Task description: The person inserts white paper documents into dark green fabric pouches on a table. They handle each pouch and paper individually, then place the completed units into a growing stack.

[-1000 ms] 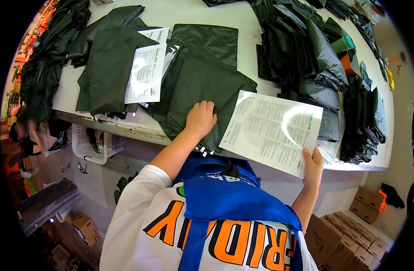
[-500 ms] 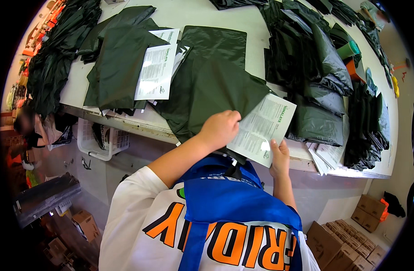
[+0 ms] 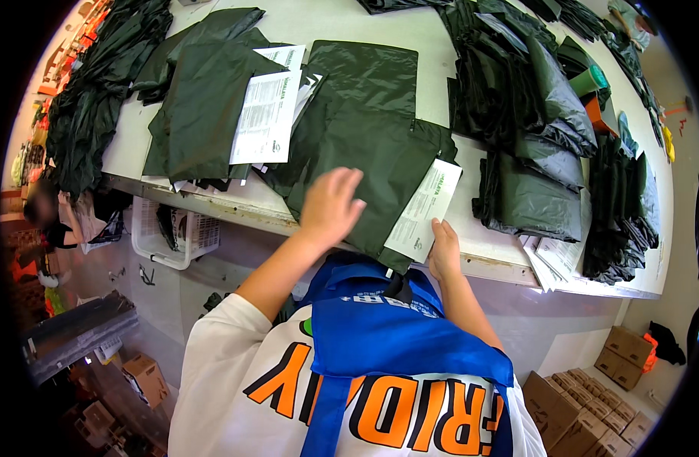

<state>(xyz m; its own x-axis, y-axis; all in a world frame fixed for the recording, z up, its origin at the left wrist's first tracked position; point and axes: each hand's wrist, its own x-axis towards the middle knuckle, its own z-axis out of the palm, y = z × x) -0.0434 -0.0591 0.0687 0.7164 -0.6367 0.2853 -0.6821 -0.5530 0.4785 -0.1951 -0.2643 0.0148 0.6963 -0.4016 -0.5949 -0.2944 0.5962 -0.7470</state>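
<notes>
A dark green folded piece of thin, smooth fabric lies in front of me at the table's near edge. A white printed card sticks out from its right side, the rest of it covered by the fabric. At the card's lower right edge, my right hand pinches it between thumb and fingers. My left hand is over the left part of the fabric, fingers apart and holding nothing. Whether it touches the fabric I cannot tell.
Left of my work lies a stack of green folded pieces with white cards. Dark folded bundles crowd the right side of the white table. A white basket sits below the edge; cardboard boxes stand at lower right.
The card has moved left and now sits further under the green fabric, my right hand moving with it. My left hand has released the fabric's edge and shifted left, its fingers opened.
</notes>
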